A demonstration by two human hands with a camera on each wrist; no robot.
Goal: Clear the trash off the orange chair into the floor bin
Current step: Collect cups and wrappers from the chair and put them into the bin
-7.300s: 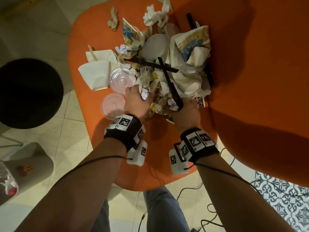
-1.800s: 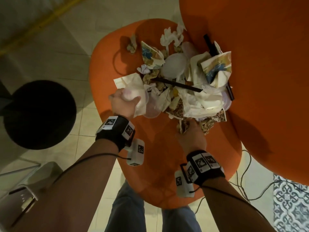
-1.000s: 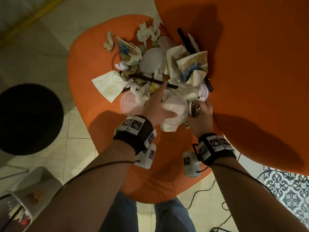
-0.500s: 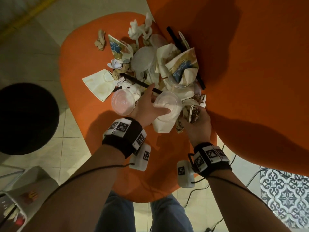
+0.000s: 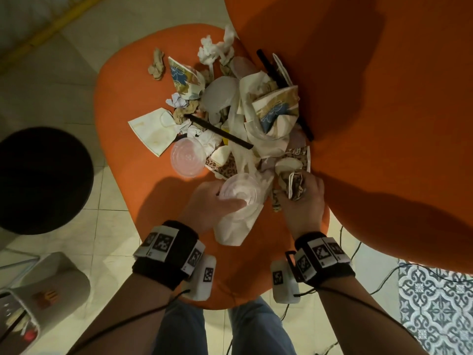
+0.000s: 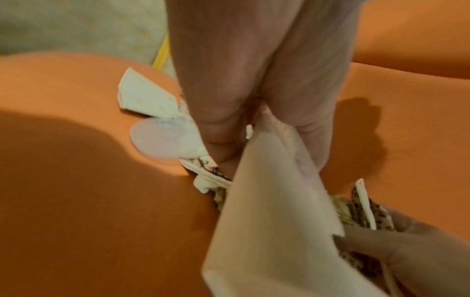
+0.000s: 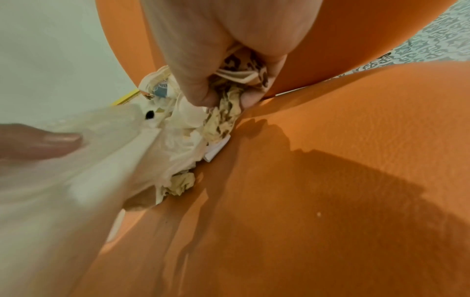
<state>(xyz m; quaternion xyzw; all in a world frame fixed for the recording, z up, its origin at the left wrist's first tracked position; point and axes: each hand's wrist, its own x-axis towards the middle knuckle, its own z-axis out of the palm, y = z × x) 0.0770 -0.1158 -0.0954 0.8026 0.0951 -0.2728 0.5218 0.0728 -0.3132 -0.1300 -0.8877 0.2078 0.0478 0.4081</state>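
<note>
A heap of trash [image 5: 238, 111] covers the orange chair [image 5: 122, 103] seat: crumpled napkins, printed paper cups, clear lids, black straws. At the heap's near edge my left hand [image 5: 225, 198] holds a clear plastic lid [image 5: 239, 192] together with a white paper bag [image 5: 233, 226], thumb across the lid. The left wrist view shows the same white paper bag [image 6: 274, 211] hanging from the fingers [image 6: 218, 120]. Beside it my right hand [image 5: 299, 190] grips crumpled leopard-print paper [image 5: 295, 184]. In the right wrist view its fingers [image 7: 193, 80] curl round that leopard-print paper [image 7: 241, 80]. The round black bin [image 5: 43, 180] stands on the floor to the left.
A second clear lid [image 5: 188, 157] and a flat white paper bag [image 5: 153, 130] lie on the seat left of the heap. The chair's backrest [image 5: 371, 124] rises on the right. A grey box [image 5: 48, 298] stands at lower left. Cables [image 5: 378, 283] trail over tiles at lower right.
My left hand has drawn the lid and white paper bag a little toward the seat's front edge. My right hand keeps its grip on the leopard-print paper.
</note>
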